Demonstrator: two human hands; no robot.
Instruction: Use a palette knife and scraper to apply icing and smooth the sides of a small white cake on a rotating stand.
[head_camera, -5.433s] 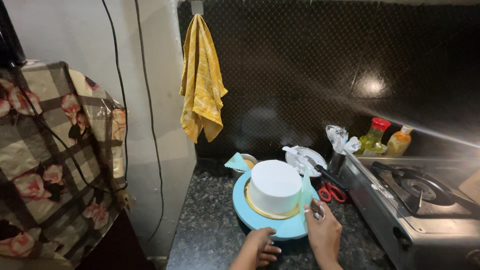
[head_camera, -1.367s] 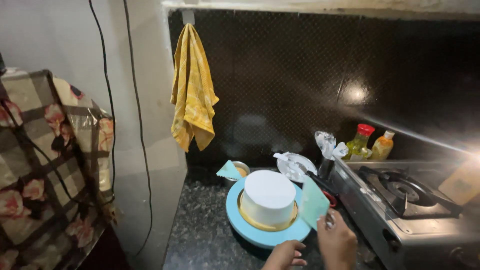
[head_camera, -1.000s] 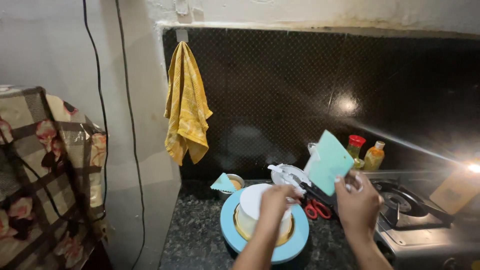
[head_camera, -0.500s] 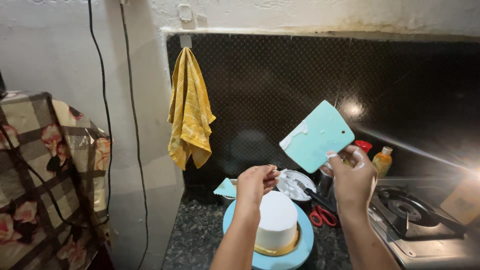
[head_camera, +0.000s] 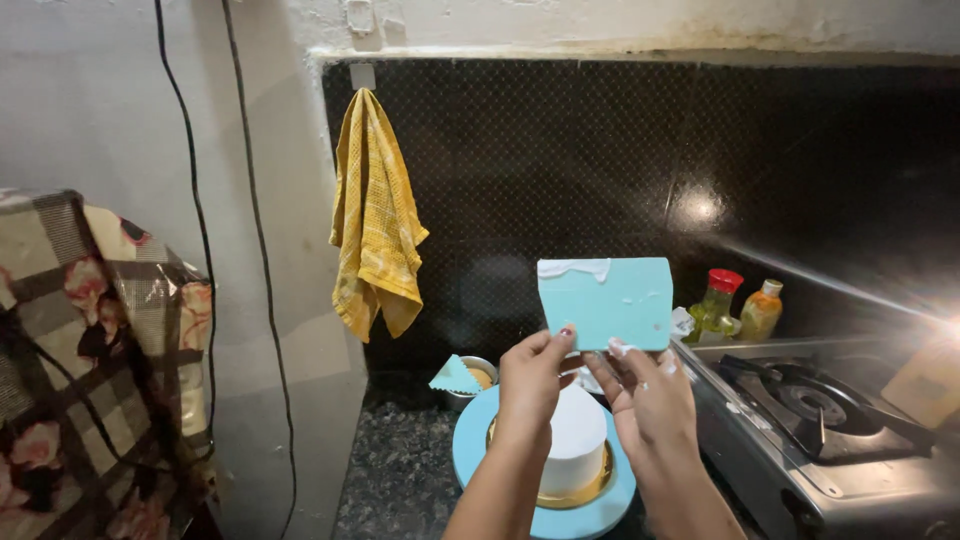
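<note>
- Turquoise plastic, flat and rectangular: the scraper (head_camera: 606, 302) is held up in the air in front of the black wall, above the cake, with a band of white cream along its top edge.
- The left hand (head_camera: 533, 378) pinches the scraper's lower left corner between thumb and fingers, closed on it.
- The right hand (head_camera: 648, 392) grips the scraper's lower edge towards the right, fingers closed on it and smeared with white cream.
- Below both hands, a white cake (head_camera: 574, 437) stands upright on a gold board, which sits on a light blue turntable (head_camera: 478, 451) on the dark speckled surface (head_camera: 398, 478), near its front edge.
- Just behind the turntable, towards the back edge of the surface, a small metal bowl (head_camera: 479, 377) holds a second turquoise scraper (head_camera: 452, 376) with a toothed edge.
- A gas stove (head_camera: 822, 425) takes up the right side of the surface, just beside the turntable.
- Two small bottles (head_camera: 738, 304), one red-capped and one orange-capped, stand behind the stove at the back edge.
- A yellow cloth (head_camera: 375, 222) hangs from a hook on the wall, well above the surface's left end.
- A checked, flowered cloth (head_camera: 90, 360) covers something at the far left.
</note>
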